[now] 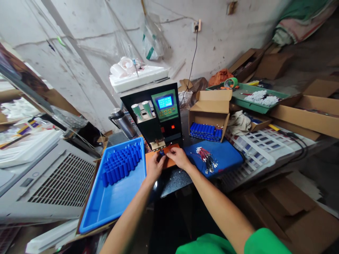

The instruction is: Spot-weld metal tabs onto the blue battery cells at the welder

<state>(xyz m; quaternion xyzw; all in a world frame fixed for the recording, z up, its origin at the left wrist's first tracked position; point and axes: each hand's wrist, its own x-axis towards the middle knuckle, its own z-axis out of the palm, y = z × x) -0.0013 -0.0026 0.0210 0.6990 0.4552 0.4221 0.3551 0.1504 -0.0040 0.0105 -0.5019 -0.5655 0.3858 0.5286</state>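
Observation:
My left hand (155,166) is closed on a blue battery cell (162,153), holding it under the electrodes (158,144) of a black spot welder (168,121). Just to its right my right hand (179,157) is pinched at the cell's side; whatever lies between those fingertips is too small to make out. Both hands are over an orange plate (169,161) at the welder's foot. A bundle of red and black wire leads (207,158) lies on a blue mat (227,155) to the right.
On the left, a blue tray (111,203) carries rows of blue cells (123,164). More cells fill a cardboard box (209,111) right of the welder. Behind the tray stands a steel jug (124,123). A green tray (272,106) with white pieces sits at far right.

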